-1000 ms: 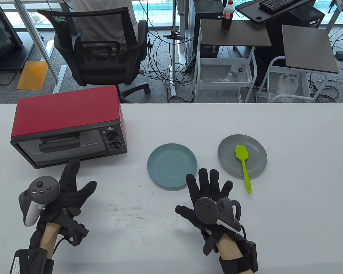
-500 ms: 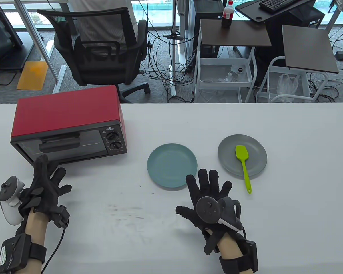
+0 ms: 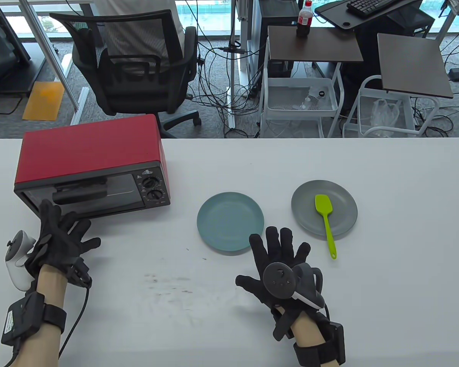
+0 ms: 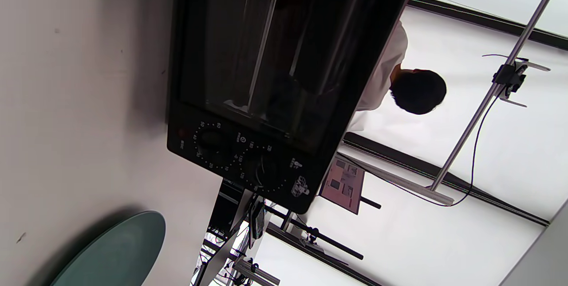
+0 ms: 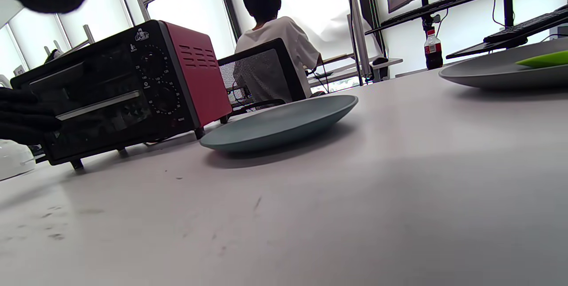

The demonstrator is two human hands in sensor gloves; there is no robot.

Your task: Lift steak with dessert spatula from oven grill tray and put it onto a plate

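Observation:
A red toaster oven [image 3: 88, 153] stands at the table's left with its glass door [image 3: 84, 193] closed. No steak or grill tray shows through the dark glass [image 4: 266, 55]. My left hand [image 3: 61, 239] is open, palm turned up and fingers spread, just in front of the oven's lower left corner. A green dessert spatula [image 3: 325, 218] lies on a grey plate [image 3: 340, 218], its handle sticking out over the near rim. An empty teal plate [image 3: 230, 221] sits mid-table. My right hand [image 3: 281, 252] lies flat and open on the table beside the teal plate's near edge.
The oven's two dials [image 3: 152, 189] are on its right front. In the right wrist view the oven [image 5: 120, 91], teal plate [image 5: 279, 122] and grey plate [image 5: 497, 75] stand in a row. An office chair [image 3: 134, 65] and carts are behind the table.
My left hand has swung left and turned palm up, ending close to the oven's lower left front. The right hand, plates and spatula have not moved.

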